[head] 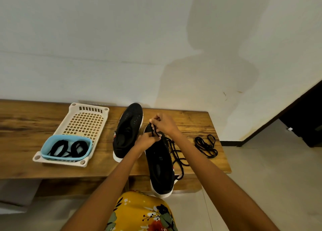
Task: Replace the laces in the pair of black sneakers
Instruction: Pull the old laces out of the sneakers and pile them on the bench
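Two black sneakers with white soles lie on a wooden table (pixel 34 126). The left sneaker (pixel 128 131) has no lace in it. The right sneaker (pixel 161 164) hangs over the table's front edge, with a black lace (pixel 176 154) trailing from its eyelets. My right hand (pixel 163 123) pinches that lace above the toe end. My left hand (pixel 148 141) pinches the lace at the eyelets and rests on the shoe. A loose black lace (pixel 206 146) lies in a heap at the table's right end.
A cream perforated tray (pixel 83 124) sits at the left. A light blue tub (pixel 67 149) stands on its near end and holds two coiled black laces (pixel 69 148). A white wall stands behind, tiled floor lies to the right, and a dark doorway (pixel 306 119) opens there.
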Tool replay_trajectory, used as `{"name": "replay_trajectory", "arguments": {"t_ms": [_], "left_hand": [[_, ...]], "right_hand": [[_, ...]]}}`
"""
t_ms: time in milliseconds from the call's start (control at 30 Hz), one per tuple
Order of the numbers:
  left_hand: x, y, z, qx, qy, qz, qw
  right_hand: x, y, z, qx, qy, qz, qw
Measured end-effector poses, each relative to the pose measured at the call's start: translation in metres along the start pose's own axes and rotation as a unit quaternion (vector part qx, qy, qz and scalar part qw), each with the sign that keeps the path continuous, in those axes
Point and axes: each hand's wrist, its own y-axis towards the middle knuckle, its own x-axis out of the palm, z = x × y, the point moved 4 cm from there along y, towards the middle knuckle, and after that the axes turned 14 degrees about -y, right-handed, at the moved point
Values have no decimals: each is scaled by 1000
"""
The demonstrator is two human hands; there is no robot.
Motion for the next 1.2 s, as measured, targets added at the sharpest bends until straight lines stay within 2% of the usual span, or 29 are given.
{"name": "replay_trajectory", "arguments": {"t_ms": [67, 133, 200, 233, 300, 367, 467, 633, 700, 767, 833, 933, 1000, 1067, 1133, 1200], "left_hand": [[-1, 1, 0, -22, -90, 6, 996], [-2, 0, -2, -34, -183, 60, 981], [-4, -1, 1, -49, -293, 106, 949], [-6, 0, 0, -56, -312, 114, 942], [-7, 0, -1, -73, -299, 110, 945], [-8, 0, -5, -66, -300, 109, 945], [-7, 0, -9, -48, -314, 114, 941], [-10, 0, -9, -19, -415, 113, 903], [-5, 2, -6, -10, -411, 79, 908], [5, 4, 0, -11, -342, 18, 940], [11, 4, 3, -27, -246, -33, 968], [15, 2, 2, -26, -248, -75, 965], [14, -4, 0, 5, -228, -67, 971], [12, -8, -1, 40, -232, -34, 971], [10, -6, -1, 44, -244, -5, 969], [11, -3, 1, 35, -234, -20, 971]], "right_hand": [[0, 3, 1, 15, 48, 4, 999], [0, 3, 6, 24, 83, 19, 996], [4, -1, 18, 22, 21, 14, 999], [8, -4, 28, 24, -22, -8, 999], [20, -13, 48, 27, -81, -73, 994], [30, -22, 61, 1, -134, -103, 986], [33, -29, 59, -61, -186, -108, 975], [25, -25, 60, -96, -236, -88, 963], [26, -25, 58, -112, -270, -79, 953], [26, -24, 52, -131, -287, -56, 947], [19, -23, 42, -105, -223, -13, 969], [-5, -16, 18, -30, -21, 66, 997], [-27, -8, -6, 12, 93, 91, 991], [-43, 1, -29, 32, 195, 83, 977], [-49, 5, -39, 35, 225, 70, 971], [-43, 4, -31, 45, 232, 62, 970]]}}
